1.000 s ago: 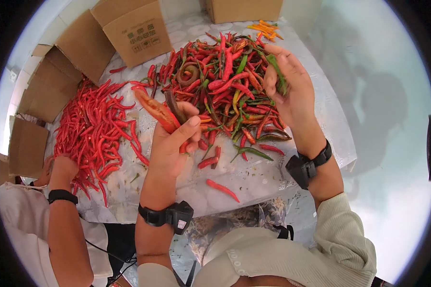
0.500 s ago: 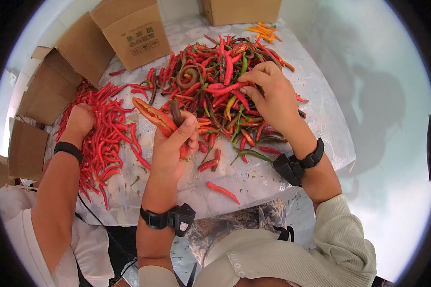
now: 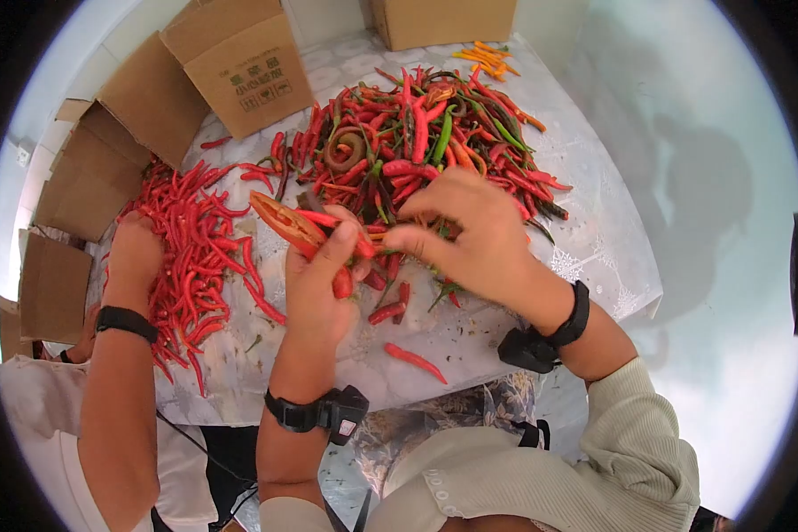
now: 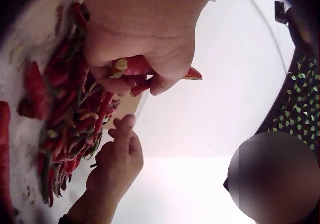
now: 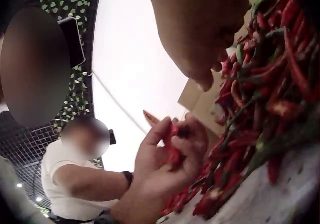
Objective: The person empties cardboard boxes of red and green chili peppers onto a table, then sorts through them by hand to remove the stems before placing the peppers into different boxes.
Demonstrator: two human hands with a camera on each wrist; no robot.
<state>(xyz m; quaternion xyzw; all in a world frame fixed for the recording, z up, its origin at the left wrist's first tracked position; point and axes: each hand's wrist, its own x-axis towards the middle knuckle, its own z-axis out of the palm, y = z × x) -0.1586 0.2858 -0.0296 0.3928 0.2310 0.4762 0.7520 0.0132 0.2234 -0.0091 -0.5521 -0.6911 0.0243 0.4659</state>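
My left hand grips several chili peppers over the front of the table, thumb folded across them. One is a split red chili with its pale inside showing; another red chili crosses beside it. The left wrist view shows a stem end poking out between the fingers. Just right of that hand, my right hand hovers over the near side of the mixed chili pile, fingers loosely bent, thumb pointing left, with no chili visible in it. Red, green and dark chilies are jumbled there.
At left lies a heap of thin red chilies, where another person's hand works. Cardboard boxes line the back and left. Small orange chilies lie at the back; one red chili lies near the front edge.
My right hand went from the pile's right side to pinch a red chili, then moved left toward my left hand. A further red chili now sits in my left hand.
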